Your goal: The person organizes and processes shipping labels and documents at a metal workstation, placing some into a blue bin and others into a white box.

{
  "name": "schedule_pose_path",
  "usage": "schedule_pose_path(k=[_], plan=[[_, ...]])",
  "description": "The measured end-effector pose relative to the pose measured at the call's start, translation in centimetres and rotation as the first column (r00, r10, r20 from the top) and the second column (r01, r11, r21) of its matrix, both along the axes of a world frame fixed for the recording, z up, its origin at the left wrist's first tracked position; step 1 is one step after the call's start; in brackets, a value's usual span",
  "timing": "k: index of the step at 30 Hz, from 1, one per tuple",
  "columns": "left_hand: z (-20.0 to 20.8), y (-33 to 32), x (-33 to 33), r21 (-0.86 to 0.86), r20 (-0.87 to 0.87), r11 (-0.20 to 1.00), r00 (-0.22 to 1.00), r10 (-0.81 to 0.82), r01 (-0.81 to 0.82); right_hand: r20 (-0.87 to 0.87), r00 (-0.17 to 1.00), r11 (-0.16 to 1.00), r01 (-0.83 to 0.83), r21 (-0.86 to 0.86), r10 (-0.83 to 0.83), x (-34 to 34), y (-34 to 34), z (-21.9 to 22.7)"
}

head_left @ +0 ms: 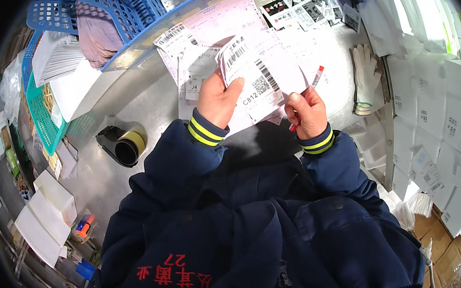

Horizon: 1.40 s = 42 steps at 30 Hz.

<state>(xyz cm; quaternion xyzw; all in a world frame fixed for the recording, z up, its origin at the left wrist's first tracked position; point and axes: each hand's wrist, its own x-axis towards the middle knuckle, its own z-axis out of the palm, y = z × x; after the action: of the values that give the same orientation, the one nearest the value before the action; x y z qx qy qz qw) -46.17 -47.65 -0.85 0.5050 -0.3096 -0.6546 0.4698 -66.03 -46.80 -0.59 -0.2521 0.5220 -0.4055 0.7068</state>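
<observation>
Barcoded slips and red-and-white pen: both held

A bundle of white paper slips [249, 67] is held at its left edge in the upper middle of the view. Dark barcodes and a square code are borne on the top slip, whose face is turned up and slightly tilted; a curl is noted along the upper left. To the right, a slim pen [318, 74] is held aslant, its upper end pointed rightward, its middle hidden.

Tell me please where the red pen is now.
In the head view, the red pen is in the right hand, just right of the printed papers.
</observation>
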Motion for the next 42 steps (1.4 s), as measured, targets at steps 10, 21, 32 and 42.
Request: schedule_pose_path(k=[10,21,32,42], plan=[[0.0,-0.2,-0.1,-0.043,0.091,0.998,0.995,-0.041,0.045,0.002,1.0,0.999,-0.005,0.033,0.004,-0.2,0.5,-0.5],[0.1,-0.6,0.2,0.01,0.002,0.999,0.999,0.046,-0.046,-0.14,0.99,0.997,0.024,0.076,-0.014,0.8,-0.3,-0.2],[-2.1,-1.5,2.5,0.294,-0.369,0.944,0.893,0.256,-0.149,0.048,0.991,0.992,0.121,0.046,-0.124,0.9,-0.9,-1.2],[-5.5,-1.1,4.4,0.054,0.106,0.984,0.978,-0.177,0.172,-0.078,0.994,0.994,0.075,-0.08,-0.081,1.2,-0.5,0.2]])
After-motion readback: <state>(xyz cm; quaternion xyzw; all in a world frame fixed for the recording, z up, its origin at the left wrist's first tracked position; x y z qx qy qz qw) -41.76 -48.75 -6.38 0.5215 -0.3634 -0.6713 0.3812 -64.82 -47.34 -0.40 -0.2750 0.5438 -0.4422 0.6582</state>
